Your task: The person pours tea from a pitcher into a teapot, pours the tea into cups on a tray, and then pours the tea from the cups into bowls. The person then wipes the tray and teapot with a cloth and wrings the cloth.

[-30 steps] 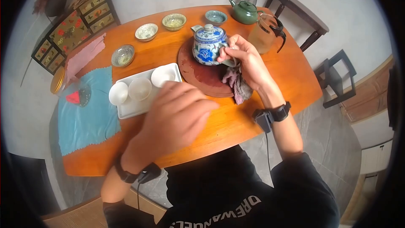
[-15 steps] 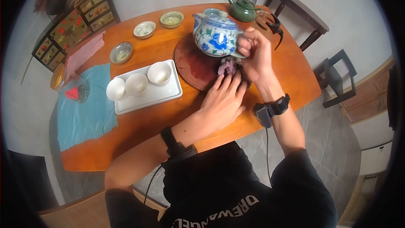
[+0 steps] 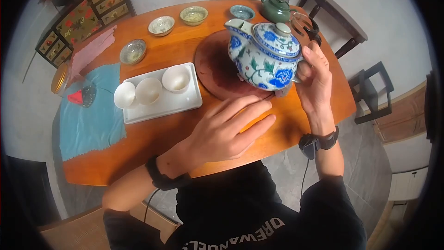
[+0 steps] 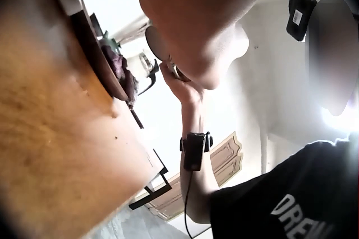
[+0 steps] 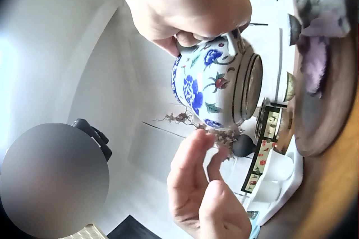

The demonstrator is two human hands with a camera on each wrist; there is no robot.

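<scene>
My right hand (image 3: 317, 78) grips the handle of a blue-and-white teapot (image 3: 266, 60), lifted above the round brown board (image 3: 212, 78), its spout pointing left. In the right wrist view the teapot (image 5: 210, 85) hangs from the curled fingers of that hand (image 5: 190, 3). Just below and left of the pot, my left hand (image 3: 226, 132) is held with fingers extended, holding nothing; the right wrist view shows this hand (image 5: 205, 194) near the teapot's base. A purple-grey cloth (image 5: 317, 54) lies on the board, mostly hidden by the pot in the head view.
Left of the board, a white tray (image 3: 189, 101) carries three white cups (image 3: 149, 90). Several small bowls (image 3: 193, 15) stand along the back. A green teapot (image 3: 276, 10) and a glass pitcher are at back right. A blue cloth (image 3: 92, 129) covers the table's left end.
The teapot has risen and come closer to the head camera in my right hand. My left hand reached to the cloth by the board, then drew back left, away from it.
</scene>
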